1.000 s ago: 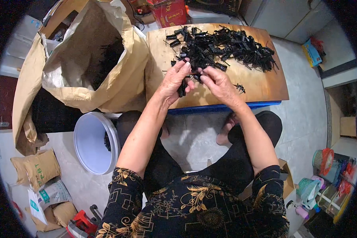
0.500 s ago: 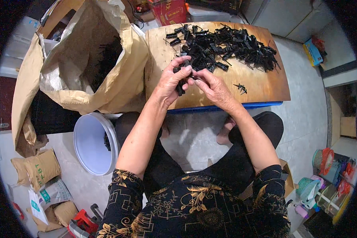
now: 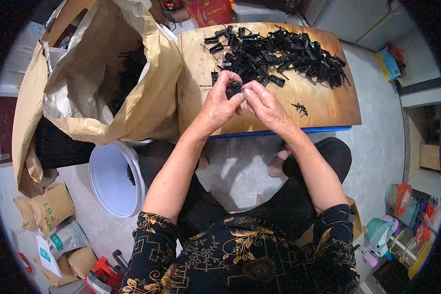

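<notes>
**Black parts point(image 3: 234, 89) held over the wooden board point(image 3: 328, 109)**

The left hand point(image 3: 218, 104) is closed around the black parts, above the wooden board and left of its middle. The right hand point(image 3: 267, 105) meets it there, thumb and forefinger drawn together at the right side of the parts; the fingers hide whether they pinch a piece, so I cannot tell.

A tangled pile point(image 3: 285, 56) of black pieces with thin stems spreads along the board's far side. 1 small black cluster point(image 3: 300, 109) lies apart on the board's right half, nearer the front edge. A blue edge point(image 3: 318, 130) shows beneath that front edge.

Just left of the board stands an open brown sack point(image 3: 154, 105) with a pale lining and dark contents. A white bucket point(image 3: 110, 179) is left of the board and nearer the person, something dark inside. Beyond the board's far edge is a red box point(image 3: 208, 12).
</notes>
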A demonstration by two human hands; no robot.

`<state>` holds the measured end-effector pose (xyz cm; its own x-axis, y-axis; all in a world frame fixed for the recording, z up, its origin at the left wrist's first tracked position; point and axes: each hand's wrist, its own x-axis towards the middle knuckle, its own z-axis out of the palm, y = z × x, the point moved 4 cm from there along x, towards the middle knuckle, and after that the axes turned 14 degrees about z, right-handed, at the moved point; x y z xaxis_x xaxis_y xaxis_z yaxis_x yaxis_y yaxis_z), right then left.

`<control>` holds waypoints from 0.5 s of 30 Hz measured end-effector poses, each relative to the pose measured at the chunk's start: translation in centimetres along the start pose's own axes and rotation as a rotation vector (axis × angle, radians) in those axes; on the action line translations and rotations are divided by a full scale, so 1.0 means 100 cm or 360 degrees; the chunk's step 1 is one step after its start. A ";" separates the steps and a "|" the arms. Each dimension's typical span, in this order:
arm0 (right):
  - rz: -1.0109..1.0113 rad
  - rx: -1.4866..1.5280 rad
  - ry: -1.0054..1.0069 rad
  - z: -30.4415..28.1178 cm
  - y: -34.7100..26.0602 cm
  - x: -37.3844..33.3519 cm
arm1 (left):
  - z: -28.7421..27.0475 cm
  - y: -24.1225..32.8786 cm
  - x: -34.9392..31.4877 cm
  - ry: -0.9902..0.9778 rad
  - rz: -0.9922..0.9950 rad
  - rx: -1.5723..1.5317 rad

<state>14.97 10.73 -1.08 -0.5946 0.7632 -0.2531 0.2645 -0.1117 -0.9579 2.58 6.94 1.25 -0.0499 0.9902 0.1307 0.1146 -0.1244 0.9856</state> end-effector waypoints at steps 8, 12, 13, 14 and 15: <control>0.0049 -0.0076 0.0013 0.001 0.002 0.001 | 0.003 -0.007 0.003 -0.0128 0.0115 0.0187; -0.0101 -0.0178 0.0131 0.004 0.002 0.005 | 0.001 -0.014 0.004 -0.0104 0.0206 0.0433; -0.0099 -0.0174 0.0129 0.005 0.001 0.006 | -0.001 -0.012 0.004 -0.0078 0.0328 0.0604; -0.0042 -0.0171 0.0141 0.005 0.001 0.007 | 0.000 -0.014 0.004 -0.0079 0.0324 0.0606; 0.0015 -0.0168 0.0153 0.006 0.001 0.008 | 0.001 -0.012 0.003 -0.0001 0.0407 0.0731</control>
<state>14.07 10.92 -1.45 -0.5178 0.8203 -0.2428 0.3512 -0.0550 -0.9347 2.48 7.42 0.07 0.0370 0.9318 0.3611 0.5463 -0.3215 0.7735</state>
